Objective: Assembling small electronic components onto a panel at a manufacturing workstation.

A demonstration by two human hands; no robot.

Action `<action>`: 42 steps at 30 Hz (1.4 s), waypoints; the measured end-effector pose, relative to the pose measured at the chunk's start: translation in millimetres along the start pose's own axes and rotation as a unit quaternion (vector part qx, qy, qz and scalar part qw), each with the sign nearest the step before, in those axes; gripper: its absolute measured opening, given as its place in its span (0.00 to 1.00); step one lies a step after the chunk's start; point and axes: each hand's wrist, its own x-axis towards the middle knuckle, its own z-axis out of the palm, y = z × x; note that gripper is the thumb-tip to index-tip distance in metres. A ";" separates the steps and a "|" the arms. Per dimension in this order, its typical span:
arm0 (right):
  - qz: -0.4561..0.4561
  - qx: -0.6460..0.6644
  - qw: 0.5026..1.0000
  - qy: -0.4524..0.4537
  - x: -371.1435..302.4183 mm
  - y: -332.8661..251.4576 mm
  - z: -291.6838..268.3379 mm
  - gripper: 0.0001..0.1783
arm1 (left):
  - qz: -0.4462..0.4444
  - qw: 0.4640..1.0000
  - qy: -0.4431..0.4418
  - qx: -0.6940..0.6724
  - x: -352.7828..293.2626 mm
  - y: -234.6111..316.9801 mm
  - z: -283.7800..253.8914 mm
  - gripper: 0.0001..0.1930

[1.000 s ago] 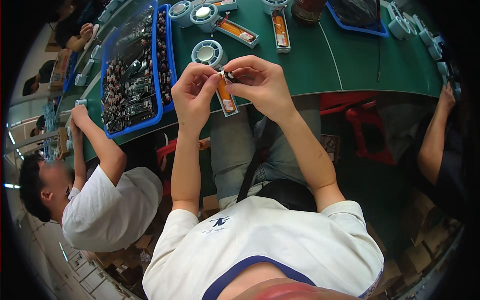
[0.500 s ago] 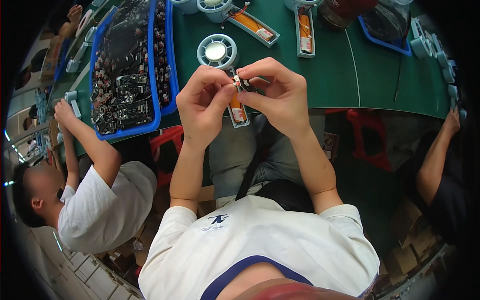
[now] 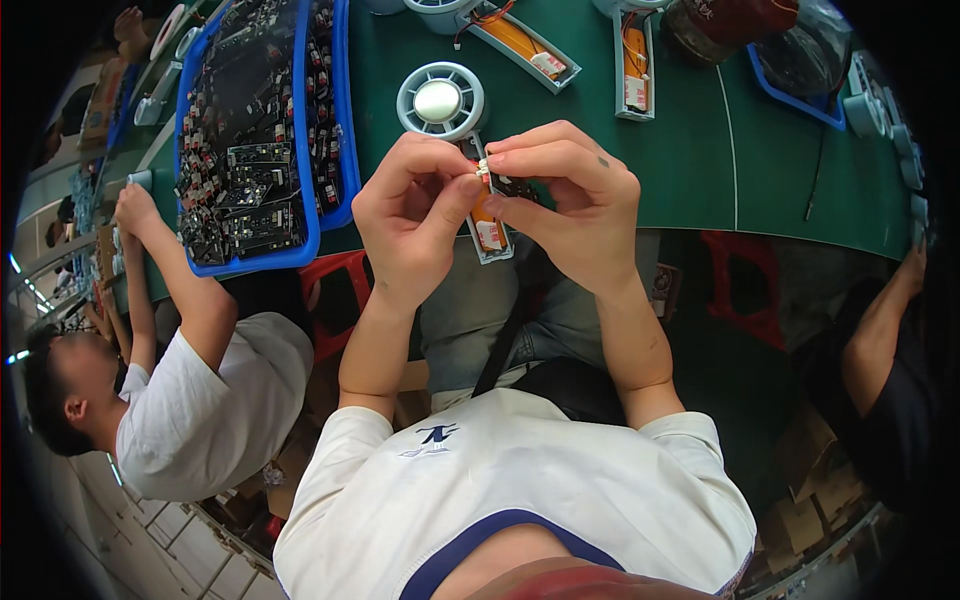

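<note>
In front of me a light-blue handheld fan [image 3: 440, 102] lies on the table, its open handle pointing toward me. An orange battery [image 3: 484, 212] lies in that handle, partly hidden by my fingers. Just above it, my left hand [image 3: 412, 218] pinches a small white plug [image 3: 482, 168] between thumb and forefinger. Thumb and fingers of my right hand [image 3: 585, 200] grip a small black circuit board [image 3: 516, 187], mostly covered. Plug and board meet at my fingertips; whether the plug is seated I cannot tell.
Left of my hands stands a blue tray [image 3: 312, 240] full of black circuit boards. More open fans with batteries, such as one handle [image 3: 636, 70], lie farther back. Another blue bin [image 3: 790, 108] sits at far right. Co-workers sit on both sides, one in a white shirt [image 3: 215, 410].
My hands have shifted slightly right, still holding plug and board together. The fans behind appear farther right and higher as the view moves. The left co-worker's hands have moved a little.
</note>
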 end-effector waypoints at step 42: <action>0.177 0.202 0.959 0.093 10.2 3.0 -12.9 0.17 | 0.184 0.932 -0.076 0.303 7.5 0.5 -11.7 0.15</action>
